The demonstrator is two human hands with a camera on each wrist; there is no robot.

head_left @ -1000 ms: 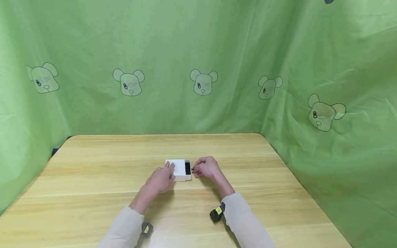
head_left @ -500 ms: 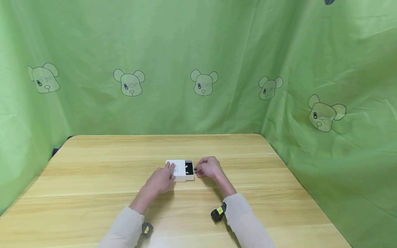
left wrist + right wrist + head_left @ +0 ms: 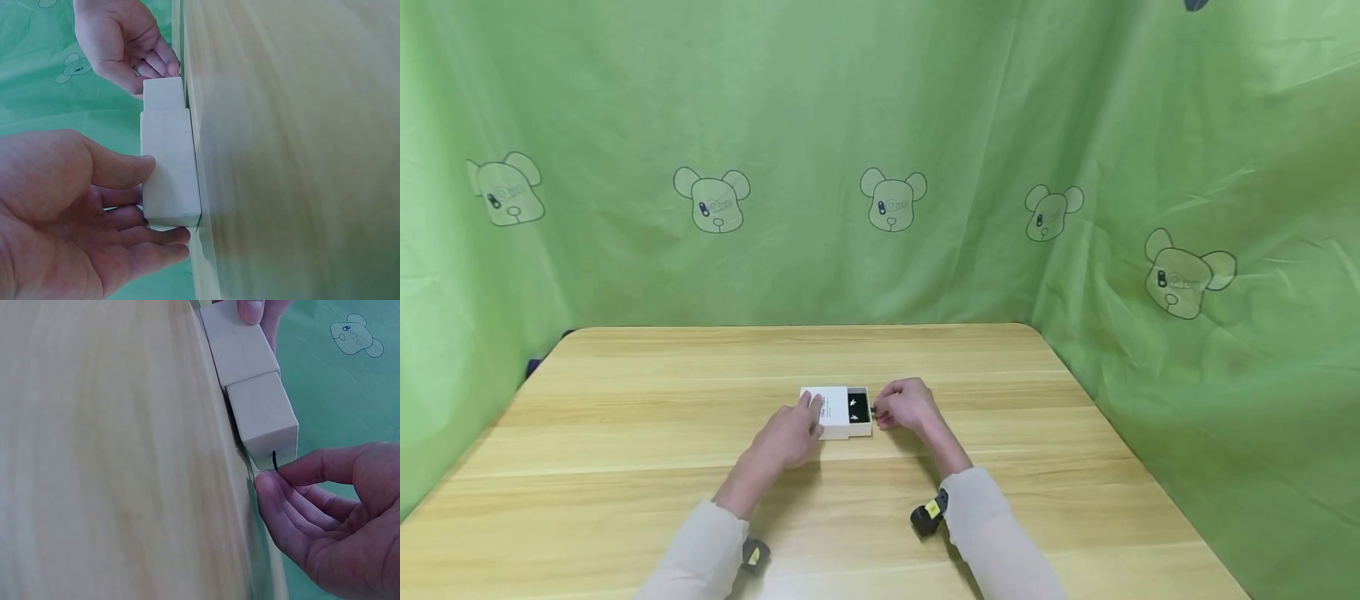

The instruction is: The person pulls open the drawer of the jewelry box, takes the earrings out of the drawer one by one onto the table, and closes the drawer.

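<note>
A small white drawer box lies on the wooden table, its printed outer sleeve (image 3: 833, 402) at the left and its inner drawer (image 3: 860, 431) partly out to the right. Inside the drawer, a black insert (image 3: 859, 411) carries two small white star-shaped pieces (image 3: 853, 402). My left hand (image 3: 788, 433) grips the sleeve, thumb (image 3: 134, 170) on the near side and fingers around its left end and top. At the drawer's right end, my right hand (image 3: 906, 406) pinches a thin black pull loop (image 3: 275, 460) between thumb and fingers.
The light wooden table (image 3: 662, 392) extends around the box on every side. Green curtains (image 3: 805, 100) with bear-head drawings enclose its back and sides. Black wrist cameras (image 3: 927, 518) hang near both sleeve cuffs.
The drawer has slid a little to the right out of its sleeve, baring the two star-shaped pieces. My right hand shifted right with the pull loop, while my left hand stayed in place.
</note>
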